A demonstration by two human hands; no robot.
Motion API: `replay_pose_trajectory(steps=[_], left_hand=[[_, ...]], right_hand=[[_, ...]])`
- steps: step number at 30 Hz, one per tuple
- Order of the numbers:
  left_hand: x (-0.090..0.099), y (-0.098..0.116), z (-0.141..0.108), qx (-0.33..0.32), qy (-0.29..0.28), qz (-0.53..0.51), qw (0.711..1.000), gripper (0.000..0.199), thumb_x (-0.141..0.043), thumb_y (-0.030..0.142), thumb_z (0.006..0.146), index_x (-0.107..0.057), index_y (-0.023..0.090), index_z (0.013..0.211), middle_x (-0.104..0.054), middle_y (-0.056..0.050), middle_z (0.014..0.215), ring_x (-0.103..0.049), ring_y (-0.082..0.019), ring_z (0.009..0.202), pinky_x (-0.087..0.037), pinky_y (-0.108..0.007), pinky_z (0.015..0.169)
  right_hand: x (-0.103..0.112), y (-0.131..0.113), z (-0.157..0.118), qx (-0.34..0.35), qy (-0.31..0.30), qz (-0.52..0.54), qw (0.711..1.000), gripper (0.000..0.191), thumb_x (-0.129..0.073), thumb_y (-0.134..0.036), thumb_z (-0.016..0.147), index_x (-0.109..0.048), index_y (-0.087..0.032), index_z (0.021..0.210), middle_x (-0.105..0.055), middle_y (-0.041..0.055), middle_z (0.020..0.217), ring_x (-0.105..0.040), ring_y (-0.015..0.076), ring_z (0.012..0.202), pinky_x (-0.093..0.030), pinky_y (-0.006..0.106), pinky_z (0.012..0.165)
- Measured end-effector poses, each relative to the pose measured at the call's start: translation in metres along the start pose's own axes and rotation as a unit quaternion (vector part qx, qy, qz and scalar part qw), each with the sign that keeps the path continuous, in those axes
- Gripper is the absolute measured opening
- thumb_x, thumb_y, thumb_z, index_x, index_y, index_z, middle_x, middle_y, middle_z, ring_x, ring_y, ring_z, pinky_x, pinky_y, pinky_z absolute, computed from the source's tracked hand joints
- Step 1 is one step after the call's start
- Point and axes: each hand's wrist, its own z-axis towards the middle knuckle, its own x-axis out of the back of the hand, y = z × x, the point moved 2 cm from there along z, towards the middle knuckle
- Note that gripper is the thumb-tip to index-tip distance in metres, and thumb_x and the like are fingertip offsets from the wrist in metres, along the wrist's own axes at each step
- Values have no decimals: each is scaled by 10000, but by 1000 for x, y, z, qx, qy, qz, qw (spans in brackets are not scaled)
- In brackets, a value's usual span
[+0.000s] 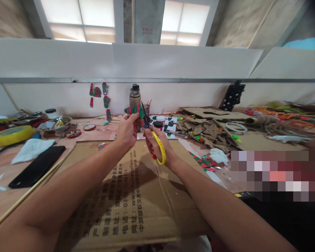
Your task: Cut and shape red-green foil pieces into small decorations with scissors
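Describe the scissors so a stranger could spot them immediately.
Find the large printed cardboard at the bottom centre. Near its far edge, the right hand holds the scissors, dark blades pointing up beside a green-and-pink piece. A bright yellow handle loop sets them apart from that piece and the bottle behind.

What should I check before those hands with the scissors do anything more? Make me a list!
1. Left hand holds the green-and-pink piece: ok.
2. Right hand holds the scissors by the handles: ok.
3. Blades well away from the left hand: not ok, they look very close to it.
4. Piece between the blades: cannot tell, it's too small to see.
5. Cardboard underneath both hands: ok.
6. Bottle behind standing upright: ok.
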Motion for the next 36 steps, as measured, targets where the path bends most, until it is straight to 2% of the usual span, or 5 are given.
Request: replay_pose_trajectory(steps=[6, 15, 30, 36], left_hand=[[1, 0, 1, -5, 1, 1, 1000, 232, -777, 154, 702, -548, 187, 712, -612, 33, 615, -593, -110, 547, -477, -248, 574], [1, 4, 2, -5, 0, 23, 1000, 231, -784, 138, 703, -559, 182, 736, -621, 40, 635, -588, -97, 542, -489, -229, 582], [-1, 2, 0, -14, -13, 39, 999, 277, -787, 123, 684, -521, 194, 719, -633, 39, 637, -584, -96, 531, -484, -238, 598], [0, 2, 0, -15, -23, 43, 999, 261, -791, 140, 688, -536, 184, 724, -628, 37, 616, -590, -98, 528, -484, -230, 585]], right_hand=[[0, 2, -1, 4, -5, -11, 1000, 570, -565, -800, 867, -446, -248, 797, -423, -75, 543, -327, 85, 404, -274, 228, 352], [-4, -8, -2, -39, -45, 55, 997, 644, -573, -884, 771, -441, -264, 884, -369, -113, 545, -337, 93, 390, -310, 223, 350], [-4, -15, -5, -50, -18, 70, 996, 632, -627, -847, 760, -407, -258, 835, -359, -125, 526, -277, 63, 360, -290, 201, 316], [-3, -11, -4, -32, -3, 59, 998, 632, -652, -837, 755, -439, -249, 840, -386, -112, 528, -298, 67, 371, -287, 205, 319]])
